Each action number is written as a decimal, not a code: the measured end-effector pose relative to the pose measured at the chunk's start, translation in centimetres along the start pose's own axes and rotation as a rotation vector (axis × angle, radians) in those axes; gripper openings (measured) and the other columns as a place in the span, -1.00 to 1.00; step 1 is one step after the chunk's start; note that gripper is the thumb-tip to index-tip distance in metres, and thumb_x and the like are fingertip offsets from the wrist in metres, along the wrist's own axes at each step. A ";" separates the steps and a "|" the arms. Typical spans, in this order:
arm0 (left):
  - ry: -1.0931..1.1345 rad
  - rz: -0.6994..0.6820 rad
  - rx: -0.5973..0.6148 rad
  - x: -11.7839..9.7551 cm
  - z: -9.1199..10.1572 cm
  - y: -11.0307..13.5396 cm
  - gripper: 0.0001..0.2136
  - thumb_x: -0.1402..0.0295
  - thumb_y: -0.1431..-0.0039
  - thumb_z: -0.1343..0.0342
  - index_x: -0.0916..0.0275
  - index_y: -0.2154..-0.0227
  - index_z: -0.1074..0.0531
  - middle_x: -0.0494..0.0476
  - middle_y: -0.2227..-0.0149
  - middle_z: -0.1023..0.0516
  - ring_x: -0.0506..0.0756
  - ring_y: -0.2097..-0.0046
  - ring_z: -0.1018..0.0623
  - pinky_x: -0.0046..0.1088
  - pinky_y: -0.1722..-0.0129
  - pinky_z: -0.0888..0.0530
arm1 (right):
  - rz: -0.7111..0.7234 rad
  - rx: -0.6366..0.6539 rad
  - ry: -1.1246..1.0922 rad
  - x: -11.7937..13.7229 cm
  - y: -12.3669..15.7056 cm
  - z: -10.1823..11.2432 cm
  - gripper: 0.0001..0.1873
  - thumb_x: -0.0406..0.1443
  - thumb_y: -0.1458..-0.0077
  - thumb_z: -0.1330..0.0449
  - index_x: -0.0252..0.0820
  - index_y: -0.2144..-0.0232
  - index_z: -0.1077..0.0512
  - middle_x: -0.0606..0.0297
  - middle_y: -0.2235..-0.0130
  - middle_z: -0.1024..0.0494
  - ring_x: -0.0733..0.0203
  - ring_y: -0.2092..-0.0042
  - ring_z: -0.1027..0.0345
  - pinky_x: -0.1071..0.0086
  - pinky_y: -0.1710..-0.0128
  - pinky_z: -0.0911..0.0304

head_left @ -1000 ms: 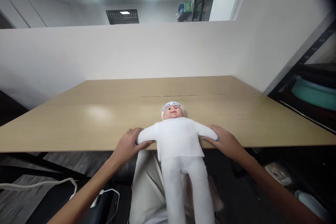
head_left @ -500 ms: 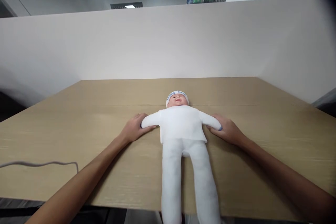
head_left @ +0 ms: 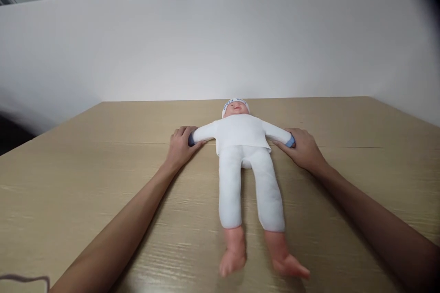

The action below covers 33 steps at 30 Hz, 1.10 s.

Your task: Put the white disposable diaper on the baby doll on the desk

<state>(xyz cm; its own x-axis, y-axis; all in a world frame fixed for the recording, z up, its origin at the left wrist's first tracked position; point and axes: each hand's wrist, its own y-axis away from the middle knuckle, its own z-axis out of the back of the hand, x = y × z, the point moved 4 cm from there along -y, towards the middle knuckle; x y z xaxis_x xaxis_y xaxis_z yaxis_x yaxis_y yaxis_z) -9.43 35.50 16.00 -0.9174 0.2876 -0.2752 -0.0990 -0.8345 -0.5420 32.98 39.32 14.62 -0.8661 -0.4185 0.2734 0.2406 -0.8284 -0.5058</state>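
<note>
A baby doll [head_left: 242,146] in white clothes and a white cap lies face up on the wooden table [head_left: 103,183], head away from me, bare feet towards me. My left hand [head_left: 180,146] is closed round the end of the doll's arm on the left, at its blue cuff. At the other blue cuff, my right hand [head_left: 304,149] grips the arm on the right. Both of the doll's arms are spread out sideways, and its legs lie straight.
A white partition wall [head_left: 220,46] stands behind the far edge of the table. A thin cable [head_left: 24,278] shows at the bottom left corner. Ceiling lights are visible at the top left.
The doll has been slid away from me, from hanging over the near edge to lying fully on the table. Both hands moved forward with it, and my view tilted down.
</note>
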 end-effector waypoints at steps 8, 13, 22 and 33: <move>-0.021 0.080 0.031 1.1 -0.3 0.2 -0.57 0.10 -0.30 -0.24 0.06 -0.18 -0.50 0.24 -0.08 -0.54 0.34 -0.07 -0.47 -0.12 -0.09 -0.38 | -0.003 0.040 -0.018 -1.7 0.1 -1.3 -0.33 0.10 -0.32 -0.06 -0.06 -0.33 -0.31 0.04 -0.23 -0.52 -0.30 -0.16 -0.38 -0.13 -0.14 -0.25; 0.039 0.028 0.034 0.8 0.3 0.6 -0.51 0.09 -0.28 -0.24 0.12 -0.22 -0.46 0.26 -0.14 -0.52 0.33 -0.13 -0.45 -0.12 -0.15 -0.36 | -0.051 0.024 0.054 -1.6 0.6 -1.2 -0.16 0.12 -0.25 -0.12 -0.21 -0.39 -0.21 -0.10 -0.26 -0.46 -0.34 -0.22 -0.32 -0.14 -0.17 -0.23; 0.066 -0.076 0.070 1.8 1.5 0.8 -0.62 0.18 -0.35 -0.15 0.18 -0.15 -0.49 0.23 -0.13 -0.59 0.28 -0.15 -0.47 -0.17 -0.21 -0.33 | 0.093 -0.078 0.043 -1.7 1.4 1.1 -0.48 -0.07 -0.22 -0.15 -0.26 -0.10 -0.48 -0.02 -0.03 -0.60 -0.22 -0.07 -0.40 -0.02 -0.12 -0.24; 0.160 0.033 -0.019 4.0 0.6 0.3 -0.56 0.17 -0.17 -0.35 0.16 -0.10 -0.57 0.20 -0.08 -0.60 0.25 -0.04 -0.53 -0.21 -0.12 -0.46 | 0.128 -0.046 0.010 -4.1 0.6 -0.6 -0.40 -0.04 -0.33 -0.13 -0.19 -0.29 -0.43 0.02 -0.10 -0.61 -0.14 -0.08 -0.39 0.04 -0.11 -0.25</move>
<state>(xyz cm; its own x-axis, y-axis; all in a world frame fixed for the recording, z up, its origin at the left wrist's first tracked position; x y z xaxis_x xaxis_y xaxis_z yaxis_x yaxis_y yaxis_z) -13.37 36.16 15.21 -0.8467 0.3326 -0.4153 -0.0611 -0.8361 -0.5452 36.40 40.76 12.67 -0.8341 -0.5155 0.1962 0.3291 -0.7506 -0.5730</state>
